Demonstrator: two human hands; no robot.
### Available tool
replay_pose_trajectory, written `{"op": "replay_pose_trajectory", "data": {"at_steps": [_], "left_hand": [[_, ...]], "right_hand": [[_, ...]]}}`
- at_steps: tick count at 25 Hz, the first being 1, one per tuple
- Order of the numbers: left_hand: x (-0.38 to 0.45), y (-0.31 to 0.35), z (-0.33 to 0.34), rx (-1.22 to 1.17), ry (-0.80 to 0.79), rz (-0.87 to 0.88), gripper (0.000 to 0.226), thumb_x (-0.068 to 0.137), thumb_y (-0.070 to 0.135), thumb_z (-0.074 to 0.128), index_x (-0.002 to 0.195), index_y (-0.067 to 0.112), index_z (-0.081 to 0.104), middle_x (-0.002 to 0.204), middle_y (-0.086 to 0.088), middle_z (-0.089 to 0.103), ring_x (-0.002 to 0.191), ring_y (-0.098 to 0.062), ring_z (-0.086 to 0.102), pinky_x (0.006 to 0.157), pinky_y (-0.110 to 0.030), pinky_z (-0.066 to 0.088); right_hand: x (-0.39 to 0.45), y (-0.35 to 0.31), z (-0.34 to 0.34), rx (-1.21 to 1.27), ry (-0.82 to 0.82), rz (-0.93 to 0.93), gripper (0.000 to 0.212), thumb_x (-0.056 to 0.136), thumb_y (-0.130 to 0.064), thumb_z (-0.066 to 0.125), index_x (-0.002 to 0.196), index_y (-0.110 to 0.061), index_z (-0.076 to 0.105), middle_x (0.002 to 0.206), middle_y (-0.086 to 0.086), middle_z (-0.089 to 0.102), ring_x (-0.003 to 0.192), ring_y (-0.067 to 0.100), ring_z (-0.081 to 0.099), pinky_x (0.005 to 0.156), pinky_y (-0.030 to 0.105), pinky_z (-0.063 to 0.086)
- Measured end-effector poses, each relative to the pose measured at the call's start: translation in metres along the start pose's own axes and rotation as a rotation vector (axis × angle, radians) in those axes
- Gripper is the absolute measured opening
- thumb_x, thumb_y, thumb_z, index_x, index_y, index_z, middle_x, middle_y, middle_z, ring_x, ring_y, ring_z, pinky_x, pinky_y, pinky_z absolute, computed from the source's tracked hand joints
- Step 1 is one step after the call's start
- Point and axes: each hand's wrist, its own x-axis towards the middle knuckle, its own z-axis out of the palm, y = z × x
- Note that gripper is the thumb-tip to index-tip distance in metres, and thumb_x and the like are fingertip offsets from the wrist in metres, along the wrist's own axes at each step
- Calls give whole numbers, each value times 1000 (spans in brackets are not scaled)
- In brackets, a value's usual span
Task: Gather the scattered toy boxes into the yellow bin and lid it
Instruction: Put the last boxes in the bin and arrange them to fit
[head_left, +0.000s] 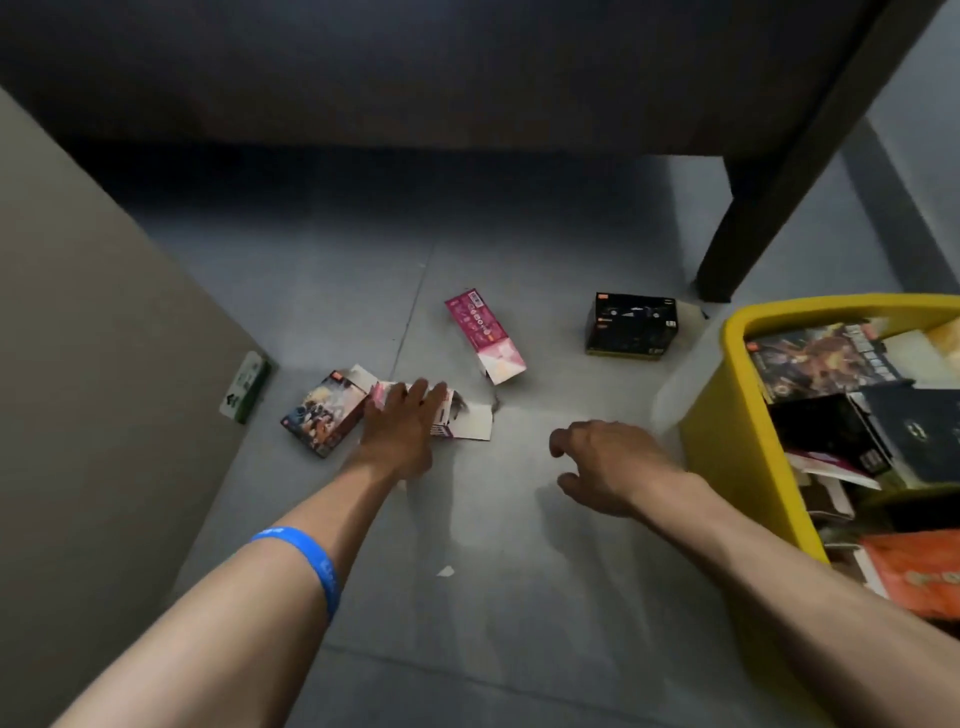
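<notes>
Two hands work apart: left hand spread flat on the white box to gather it, right hand loosely curled, empty.

On the floor: 5 toy boxes — 1 pink, 1 black, 1 multicoloured, 1 white-flapped, 1 green-and-white; 1 yellow bin; 2 bare hands; 1 blue wristband; 1 paper scrap.

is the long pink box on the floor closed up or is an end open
Open at one end. The long pink box lies flat on the floor, and its near end gapes, with a loose flap sticking out. Its far end looks shut.
</notes>
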Motion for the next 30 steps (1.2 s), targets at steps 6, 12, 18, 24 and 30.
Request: {"op": "replay_pose_trajectory", "data": {"at_steps": [6, 12, 18, 24, 30], "left_hand": [[-39, 13, 24, -87, -39, -5, 53, 80, 55, 59, 123, 24, 52, 125, -4, 55, 119, -29, 47, 92, -40, 37], [-54, -35, -7, -391, 98, -85, 59, 70, 57, 67, 122, 31, 55, 119, 0, 64, 109, -24, 61, 75, -28, 43], [-56, -23, -11, -412, 136, -174, 49, 73, 48, 71, 113, 24, 56, 112, 0, 68, 110, -23, 61, 83, -32, 51], [-60, -4, -30, -425, 212, -196, 32, 72, 46, 69, 90, 40, 43, 104, 0, 70, 101, -24, 64, 71, -24, 38], [-72, 9, -39, -403, 341, -83, 49, 71, 34, 72, 112, 24, 48, 105, -3, 64, 97, -29, 60, 74, -36, 47]], "right_hand": [[85, -28, -14, 74, 317, 131, 65, 89, -22, 55, 148, -25, 30, 144, 17, 46, 112, 41, 57, 79, 42, 48], [159, -33, 16, 118, 155, 53, 73, 94, -23, 52, 151, -45, 13, 148, 22, 39, 108, 40, 57, 84, 43, 50], [98, -25, 58, 463, 201, 112, 28, 94, -27, 53, 120, -24, 62, 121, 15, 68, 100, 37, 66, 86, 37, 51], [65, -18, 12, 129, 618, -85, 32, 84, -17, 58, 116, -16, 61, 115, 15, 67, 99, 36, 62, 77, 42, 50], [53, 38, 0, -232, -137, 216, 60, 89, -30, 58, 144, -20, 38, 144, 13, 44, 133, 41, 38, 103, 55, 39]]}}
